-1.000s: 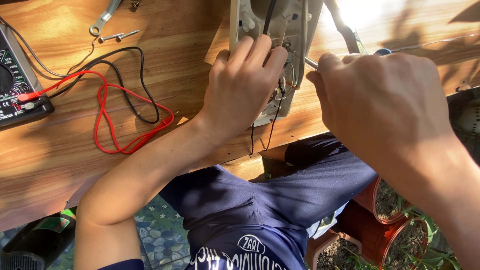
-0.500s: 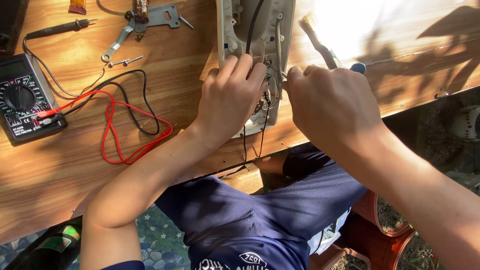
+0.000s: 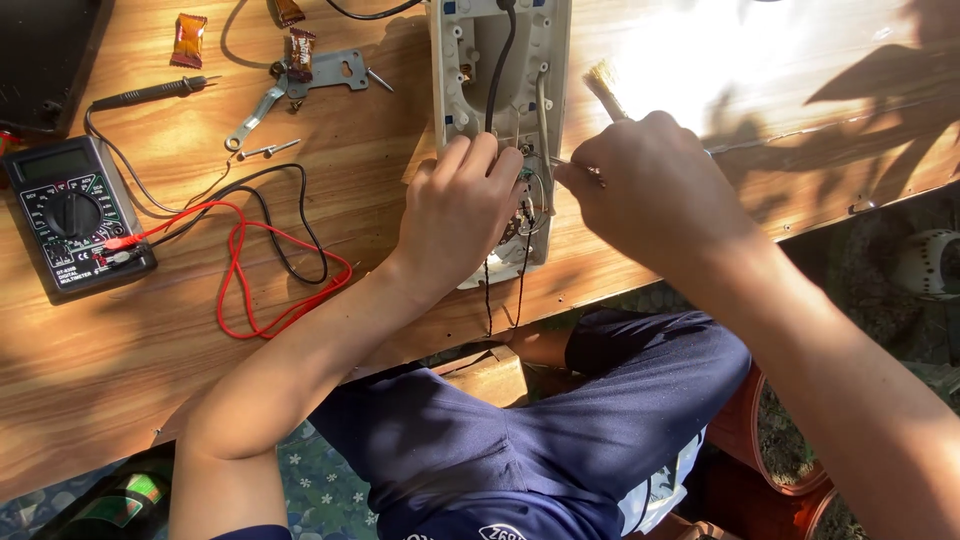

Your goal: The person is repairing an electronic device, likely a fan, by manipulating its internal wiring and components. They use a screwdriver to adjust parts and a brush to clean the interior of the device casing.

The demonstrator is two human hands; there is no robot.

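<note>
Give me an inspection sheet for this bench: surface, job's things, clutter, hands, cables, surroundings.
Surface: wooden table, part sunlit.
Job's things: opened grey casing with wiring exposed.
Clutter: multimeter, metal bracket, screws, two wrapped sweets, brush.
Hands: left hand rests on casing; right hand holds a thin metal tool, its tip hidden.
Cables: red lead and black lead looped beside the multimeter.
Surroundings: clay pots below.

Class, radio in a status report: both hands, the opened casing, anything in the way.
Left hand steadying grey casing. Right hand gripping thin tool at the wiring. Small brush beside the right hand.
</note>
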